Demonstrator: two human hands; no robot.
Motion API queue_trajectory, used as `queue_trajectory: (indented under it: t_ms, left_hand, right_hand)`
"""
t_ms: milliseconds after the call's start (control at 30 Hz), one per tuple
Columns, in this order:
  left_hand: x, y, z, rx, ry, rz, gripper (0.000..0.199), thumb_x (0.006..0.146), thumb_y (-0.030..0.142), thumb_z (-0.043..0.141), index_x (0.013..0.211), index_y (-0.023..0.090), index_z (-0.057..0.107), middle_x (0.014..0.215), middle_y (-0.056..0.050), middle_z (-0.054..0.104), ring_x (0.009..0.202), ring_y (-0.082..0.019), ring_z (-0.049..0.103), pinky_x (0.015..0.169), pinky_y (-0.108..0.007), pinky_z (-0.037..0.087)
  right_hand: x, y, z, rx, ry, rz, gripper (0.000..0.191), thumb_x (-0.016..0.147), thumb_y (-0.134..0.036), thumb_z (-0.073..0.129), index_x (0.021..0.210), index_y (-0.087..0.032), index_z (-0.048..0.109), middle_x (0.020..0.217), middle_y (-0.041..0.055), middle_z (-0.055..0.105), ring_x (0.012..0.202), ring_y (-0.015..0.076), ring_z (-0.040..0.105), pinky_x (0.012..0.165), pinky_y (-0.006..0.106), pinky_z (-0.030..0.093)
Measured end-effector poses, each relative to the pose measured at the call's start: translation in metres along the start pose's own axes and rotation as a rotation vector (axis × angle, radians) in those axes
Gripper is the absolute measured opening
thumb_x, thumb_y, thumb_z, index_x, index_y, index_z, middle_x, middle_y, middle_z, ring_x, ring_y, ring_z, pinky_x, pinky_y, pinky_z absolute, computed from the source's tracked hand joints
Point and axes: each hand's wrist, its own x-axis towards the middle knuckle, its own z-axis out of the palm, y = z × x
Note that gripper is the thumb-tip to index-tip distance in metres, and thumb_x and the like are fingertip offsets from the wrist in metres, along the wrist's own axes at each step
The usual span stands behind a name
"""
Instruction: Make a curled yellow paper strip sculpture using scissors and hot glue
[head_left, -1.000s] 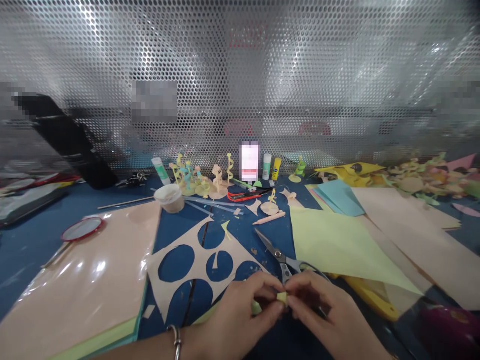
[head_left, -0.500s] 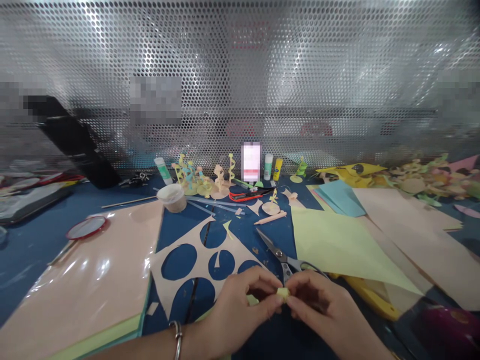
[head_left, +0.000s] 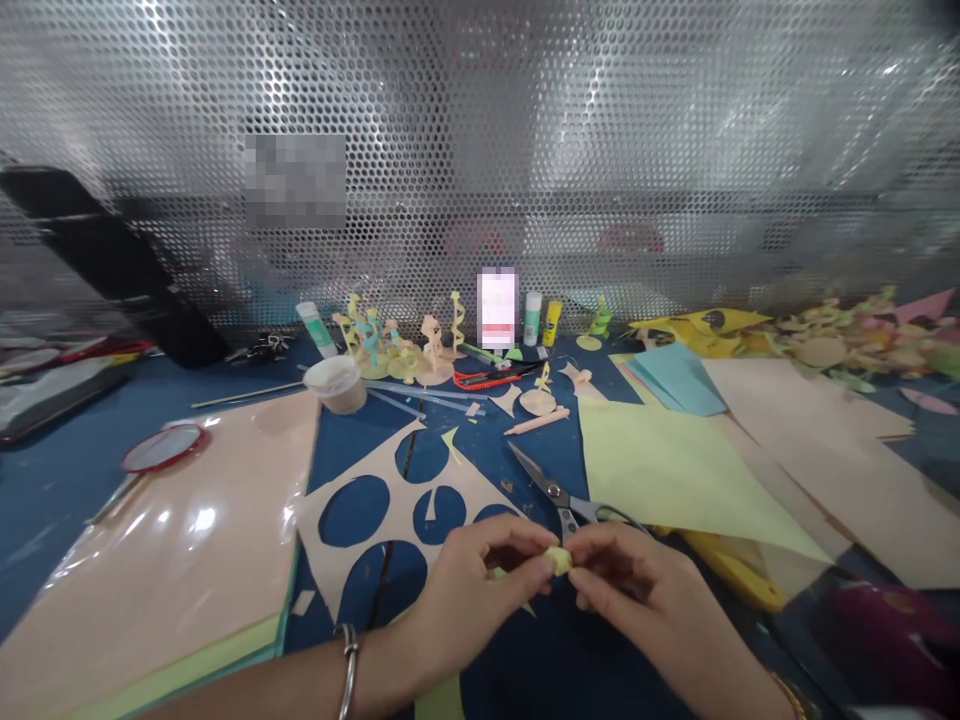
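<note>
Head view: looked forward and down across a blue work mat (head_left: 105, 450) toward a perforated metal screen (head_left: 480, 130).

Held piece: a small pale yellow paper bit (head_left: 557, 561) sat just right of centre in the near part of the scene, between the two hands. It was stubby, and its long axis seemed to run roughly left to right, though the fingers hid its ends, so its exact direction could not be told.

Left hand: the left hand (head_left: 472, 600) came in from the near left, with a metal bangle (head_left: 347, 670) on the wrist. Its fingertips pressed the paper bit from the left in a narrow pinch.

Right hand: the right hand (head_left: 645, 605) came in from the near right. Its fingertips closed on the same bit from the other side, also in a narrow pinch.

Nearest things: scissors (head_left: 559, 497) lay just beyond the hands, blades pointing far left. A peach paper sheet with round holes (head_left: 397, 520) lay beyond the left hand, and a pale green paper sheet (head_left: 675, 480) lay beyond the right hand.

Far edge: small paper figures (head_left: 431, 350), a plastic tub (head_left: 334, 385) and a red craft knife (head_left: 487, 377) sat near the screen.
</note>
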Motion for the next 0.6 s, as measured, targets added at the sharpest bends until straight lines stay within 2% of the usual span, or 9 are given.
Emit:
queue_trajectory:
  t_ms: [167,367,600]
  left_hand:
    - [-0.0001,-0.001,-0.0005,0.048,-0.01,0.026,0.016,0.081,0.03,0.07,0.092,0.019,0.075,0.081,-0.004,0.073,0.073,-0.016,0.067,0.068,-0.024,0.052]
    - [-0.0008,-0.0031,-0.0008,0.067,-0.005,0.052,0.021,0.074,0.022,0.074,0.095,0.02,0.074,0.083,-0.004,0.074,0.075,-0.017,0.067,0.068,-0.024,0.053]
    - [-0.0008,0.0,-0.0003,0.122,0.039,0.041,0.024,0.077,0.023,0.07,0.101,0.022,0.073,0.083,-0.003,0.073,0.075,-0.017,0.067,0.069,-0.026,0.054]
  right_hand:
    - [-0.0012,-0.0019,-0.0012,0.011,-0.012,0.042,0.01,0.082,-0.026,0.062,0.09,-0.021,0.066,0.078,0.0007,0.07,0.064,0.013,0.065,0.063,0.023,0.055]
    - [-0.0017,-0.0044,-0.0014,0.024,-0.001,0.068,0.008,0.082,-0.025,0.064,0.088,-0.021,0.067,0.077,-0.0008,0.069,0.064,0.0117,0.066,0.063,0.021,0.055]
    - [-0.0012,-0.0029,-0.0009,0.05,0.003,0.074,0.01,0.08,-0.019,0.064,0.09,-0.023,0.066,0.08,-0.002,0.069,0.064,0.0107,0.066,0.063,0.021,0.056]
